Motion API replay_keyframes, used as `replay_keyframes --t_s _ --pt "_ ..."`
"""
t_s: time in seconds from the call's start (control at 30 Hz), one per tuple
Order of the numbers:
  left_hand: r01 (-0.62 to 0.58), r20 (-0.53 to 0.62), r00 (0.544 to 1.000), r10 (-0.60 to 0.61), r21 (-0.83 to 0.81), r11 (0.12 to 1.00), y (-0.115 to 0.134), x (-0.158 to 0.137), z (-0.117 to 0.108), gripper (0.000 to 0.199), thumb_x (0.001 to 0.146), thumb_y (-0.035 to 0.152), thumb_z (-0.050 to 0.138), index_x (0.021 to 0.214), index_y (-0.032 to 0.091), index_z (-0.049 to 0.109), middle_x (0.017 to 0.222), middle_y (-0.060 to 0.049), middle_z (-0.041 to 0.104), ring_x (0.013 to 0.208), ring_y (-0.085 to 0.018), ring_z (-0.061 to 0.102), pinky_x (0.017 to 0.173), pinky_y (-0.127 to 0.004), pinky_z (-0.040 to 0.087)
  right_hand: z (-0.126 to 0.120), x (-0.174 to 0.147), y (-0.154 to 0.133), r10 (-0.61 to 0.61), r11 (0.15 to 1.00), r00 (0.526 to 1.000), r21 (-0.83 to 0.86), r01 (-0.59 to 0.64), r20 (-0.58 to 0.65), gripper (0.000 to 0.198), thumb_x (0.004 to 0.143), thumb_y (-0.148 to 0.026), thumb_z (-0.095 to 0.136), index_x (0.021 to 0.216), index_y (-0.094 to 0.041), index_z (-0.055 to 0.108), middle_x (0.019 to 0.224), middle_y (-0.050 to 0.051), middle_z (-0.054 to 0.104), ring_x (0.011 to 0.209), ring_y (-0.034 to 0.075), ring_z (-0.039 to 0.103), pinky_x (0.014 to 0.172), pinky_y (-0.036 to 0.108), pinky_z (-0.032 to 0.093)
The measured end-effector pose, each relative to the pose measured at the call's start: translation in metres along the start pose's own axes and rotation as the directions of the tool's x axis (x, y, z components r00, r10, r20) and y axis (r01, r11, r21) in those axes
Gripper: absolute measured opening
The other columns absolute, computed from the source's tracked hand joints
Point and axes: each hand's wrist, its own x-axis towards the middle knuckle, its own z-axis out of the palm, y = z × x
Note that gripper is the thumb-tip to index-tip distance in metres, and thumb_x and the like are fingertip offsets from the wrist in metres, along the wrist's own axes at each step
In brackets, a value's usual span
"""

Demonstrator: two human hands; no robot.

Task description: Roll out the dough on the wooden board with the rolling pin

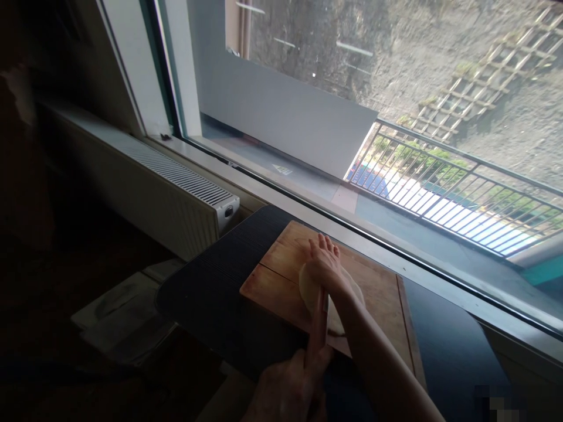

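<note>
A round, flat sheet of dough (308,290) lies on a wooden board (275,269). Across it runs a rolling pin (319,322), pointing away from me. My left hand (288,384) is wrapped round the pin's near end, at the front edge of the board. Over the far end of the pin rests my right hand (326,264), palm down with its fingers stretched out. My right hand and forearm cover part of the dough and the pin's far end.
The board sits on a dark table (211,293) with rounded corners. Beyond it runs a window sill (378,258), with a railing (444,187) outside. A white radiator (176,187) stands at the left. Pale flat items (127,316) lie below the table's left side.
</note>
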Motion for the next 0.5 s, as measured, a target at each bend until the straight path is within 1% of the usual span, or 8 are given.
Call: replay_keyframes --t_s 0.07,0.13,0.17,0.23,0.33,0.4,0.43,0.5 --pt "0.011 -0.009 1.0 -0.011 0.006 1.0 -0.005 -0.007 0.0 0.059 0.073 0.014 0.044 0.129 0.028 0.034 0.097 -0.006 0.059 0.079 -0.018 0.062 0.068 -0.03 0.052 0.003 0.004 -0.017 -0.086 0.995 0.996 -0.051 0.085 -0.01 0.047 0.092 -0.03 0.025 0.135 -0.019 0.04 0.149 0.009 0.021 0.138 0.025 0.011 0.11 0.045 0.006" --pt "0.014 -0.008 1.0 -0.014 0.04 0.999 -0.003 -0.008 -0.001 0.055 0.074 0.013 0.043 0.126 0.028 0.038 0.096 -0.007 0.059 0.078 -0.019 0.062 0.067 -0.03 0.052 0.004 0.003 -0.018 -0.125 0.989 0.992 -0.086 0.123 -0.024 0.047 0.091 -0.027 0.026 0.134 -0.015 0.039 0.148 0.01 0.023 0.138 0.024 0.012 0.11 0.042 0.006" --pt "0.012 -0.001 1.0 -0.012 0.064 0.998 0.0 -0.006 -0.001 0.052 0.074 0.013 0.042 0.124 0.028 0.041 0.095 -0.007 0.059 0.076 -0.02 0.062 0.065 -0.031 0.052 0.004 0.001 -0.012 -0.116 0.989 0.993 -0.098 0.112 -0.034 0.048 0.09 -0.026 0.026 0.135 -0.012 0.038 0.148 0.012 0.022 0.138 0.024 0.011 0.111 0.041 0.007" --pt "-0.002 0.02 1.0 0.0 0.112 0.994 0.01 0.002 0.001 0.044 0.074 0.015 0.044 0.116 0.028 0.048 0.091 -0.008 0.058 0.072 -0.021 0.061 0.06 -0.033 0.052 0.003 -0.006 0.007 -0.059 0.994 0.997 -0.097 0.054 -0.049 0.052 0.09 -0.027 0.028 0.138 -0.008 0.032 0.149 0.014 0.019 0.138 0.026 0.009 0.111 0.039 0.01" --pt "-0.047 0.055 0.998 0.04 0.13 0.99 0.028 0.019 0.007 0.034 0.075 0.022 0.048 0.109 0.027 0.053 0.09 -0.009 0.058 0.068 -0.023 0.061 0.054 -0.034 0.051 0.0 -0.013 0.034 0.05 0.997 0.995 -0.061 -0.055 -0.085 0.055 0.091 -0.031 0.028 0.14 -0.007 0.025 0.148 0.016 0.02 0.136 0.028 0.015 0.109 0.04 0.018" --pt "-0.081 0.039 0.996 0.077 0.107 0.991 0.037 0.03 0.013 0.037 0.076 0.024 0.049 0.113 0.028 0.051 0.093 -0.009 0.059 0.069 -0.024 0.062 0.053 -0.035 0.051 -0.001 -0.011 0.04 0.061 0.997 0.993 -0.05 -0.067 -0.099 0.054 0.091 -0.03 0.029 0.14 -0.008 0.024 0.145 0.017 0.026 0.134 0.027 0.022 0.108 0.039 0.021" --pt "-0.096 0.024 0.995 0.094 0.1 0.99 0.039 0.033 0.017 0.043 0.077 0.024 0.048 0.119 0.029 0.047 0.094 -0.009 0.059 0.069 -0.024 0.062 0.054 -0.035 0.052 0.0 -0.009 0.038 0.046 0.998 0.994 -0.048 -0.051 -0.1 0.053 0.09 -0.028 0.029 0.139 -0.008 0.025 0.144 0.018 0.028 0.134 0.027 0.024 0.107 0.038 0.022" --pt "-0.137 0.015 0.991 0.136 0.108 0.985 0.037 0.035 0.023 0.06 0.077 0.023 0.05 0.134 0.031 0.032 0.095 -0.009 0.06 0.07 -0.026 0.064 0.054 -0.036 0.052 0.002 -0.003 0.03 -0.044 0.998 0.996 -0.04 0.041 -0.073 0.054 0.09 -0.025 0.03 0.14 -0.006 0.023 0.144 0.018 0.027 0.134 0.026 0.023 0.107 0.038 0.024"
